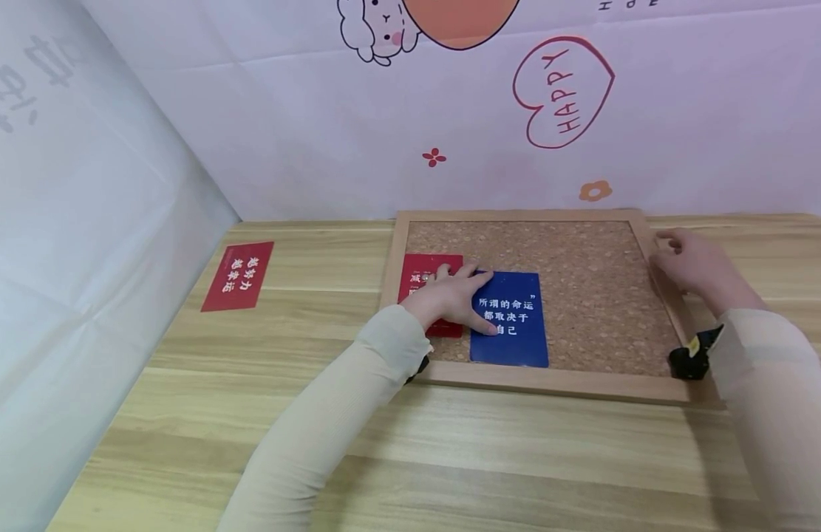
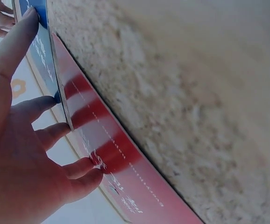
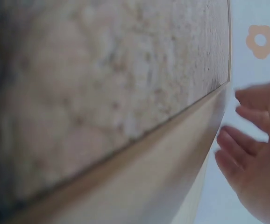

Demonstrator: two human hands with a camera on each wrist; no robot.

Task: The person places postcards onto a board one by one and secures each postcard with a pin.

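Observation:
A cork board (image 1: 590, 295) in a light wooden frame lies on the table. On its left part are a red card (image 1: 450, 330) and, to the right of it, a blue card (image 1: 516, 347), both with white lettering. My left hand (image 1: 450, 295) is spread over them, thumb and a fingertip on the blue card, other fingers on the red one, as the left wrist view also shows. Beside the frame's right edge is my right hand (image 1: 692, 266), fingers loosely bent and holding nothing. In the right wrist view its fingertips (image 3: 228, 140) are close to the wooden frame (image 3: 172, 144).
Another red card (image 1: 239, 277) with white lettering lies on the wooden table (image 1: 304, 295) left of the board. Behind the board hangs a white cloth (image 1: 304, 133) with printed drawings, and a pale sheet (image 1: 84, 244) borders the left side.

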